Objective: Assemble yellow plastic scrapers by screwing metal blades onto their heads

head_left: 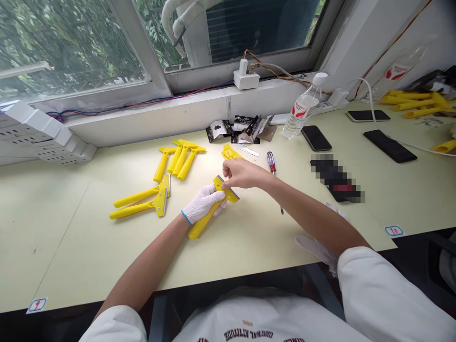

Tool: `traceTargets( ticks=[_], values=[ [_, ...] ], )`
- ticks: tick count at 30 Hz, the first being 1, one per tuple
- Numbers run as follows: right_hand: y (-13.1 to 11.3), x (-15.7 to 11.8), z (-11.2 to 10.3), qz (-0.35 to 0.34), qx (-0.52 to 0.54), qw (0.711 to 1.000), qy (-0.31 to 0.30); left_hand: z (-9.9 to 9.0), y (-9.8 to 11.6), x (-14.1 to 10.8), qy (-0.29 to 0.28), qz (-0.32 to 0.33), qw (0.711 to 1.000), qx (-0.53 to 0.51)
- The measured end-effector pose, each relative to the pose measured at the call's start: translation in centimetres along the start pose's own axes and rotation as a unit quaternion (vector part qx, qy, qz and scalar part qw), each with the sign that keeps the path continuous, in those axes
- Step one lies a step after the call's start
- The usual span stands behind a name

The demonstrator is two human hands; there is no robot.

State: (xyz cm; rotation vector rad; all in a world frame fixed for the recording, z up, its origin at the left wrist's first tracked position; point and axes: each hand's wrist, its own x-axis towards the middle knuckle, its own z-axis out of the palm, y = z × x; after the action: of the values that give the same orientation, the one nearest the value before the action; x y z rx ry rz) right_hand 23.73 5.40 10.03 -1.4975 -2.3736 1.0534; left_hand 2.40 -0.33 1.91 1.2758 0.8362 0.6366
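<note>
My left hand, in a white glove, is wrapped round the handle of a yellow scraper with a metal blade at its head. Bare and bent at the fingers, my right hand touches the scraper's head; whether it pinches something small there is hidden. Two yellow scrapers with blades lie to the left, below several bladeless yellow handles. Beyond my right hand are yellow plastic pieces and thin metal blades. A screwdriver lies just right of my right hand, partly behind the forearm.
Black packaging cards and a water bottle are near the sill. Phones lie on the right. A loose white glove is under my right forearm. White boxes stand at the left, and more yellow handles lie far right.
</note>
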Motion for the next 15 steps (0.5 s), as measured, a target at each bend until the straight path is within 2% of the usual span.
traceTargets(
  ticks=[3, 4, 8, 12, 15],
  values=[
    [1.4, 0.4, -1.6, 0.007, 0.061, 0.996, -0.062, 0.0, 0.0, 0.0, -0.004, -0.006, 1.0, -0.022],
    [2.0, 0.6, -2.3, 0.013, 0.068, 0.995, -0.065, -0.1, -0.1, 0.1, -0.005, -0.006, 1.0, -0.026],
    [4.3, 0.9, -4.5, 0.047, -0.042, 0.998, -0.016, -0.5, -0.4, 0.2, -0.003, -0.009, 0.999, -0.036],
    [4.8, 1.3, -3.6, 0.057, -0.12, 0.989, -0.069, -0.6, -0.6, 0.3, 0.003, -0.02, 0.999, -0.039],
    [4.1, 1.9, -1.5, 0.073, -0.189, 0.978, -0.048, -0.4, -0.5, 0.2, 0.008, -0.017, 0.999, -0.037]
  ],
)
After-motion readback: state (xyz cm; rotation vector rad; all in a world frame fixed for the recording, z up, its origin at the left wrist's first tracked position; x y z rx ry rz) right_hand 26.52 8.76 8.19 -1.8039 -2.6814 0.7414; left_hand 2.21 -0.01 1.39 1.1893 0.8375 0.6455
